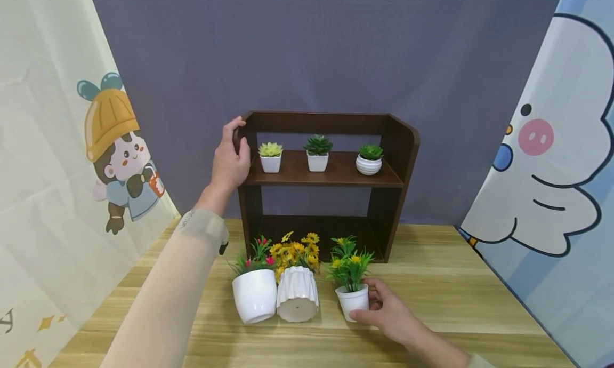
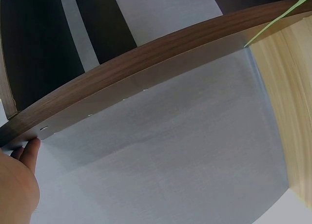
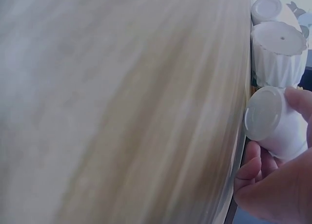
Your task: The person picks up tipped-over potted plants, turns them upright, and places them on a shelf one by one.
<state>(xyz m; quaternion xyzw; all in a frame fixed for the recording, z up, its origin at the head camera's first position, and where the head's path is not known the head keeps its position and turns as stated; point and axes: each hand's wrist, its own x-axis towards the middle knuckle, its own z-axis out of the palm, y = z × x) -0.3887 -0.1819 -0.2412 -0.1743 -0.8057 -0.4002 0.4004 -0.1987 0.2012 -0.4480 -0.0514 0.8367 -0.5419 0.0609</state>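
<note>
Our left hand (image 1: 230, 162) grips the dark brown wooden shelf's (image 1: 398, 160) side, steadying it, while our right hand (image 1: 390, 314) curls around the small white yellow-flowered pot (image 1: 353, 301) lying on the table (image 1: 455, 298).

Left hand (image 1: 230, 157) raised, arm outstretched, fingers curled in a grip; right hand (image 1: 390, 314) low, thumb and fingers pinching.

The left hand (image 2: 17, 185) is cut off at seven o'clock; the tabletop (image 3: 122, 107) is blurred throughout.
</note>
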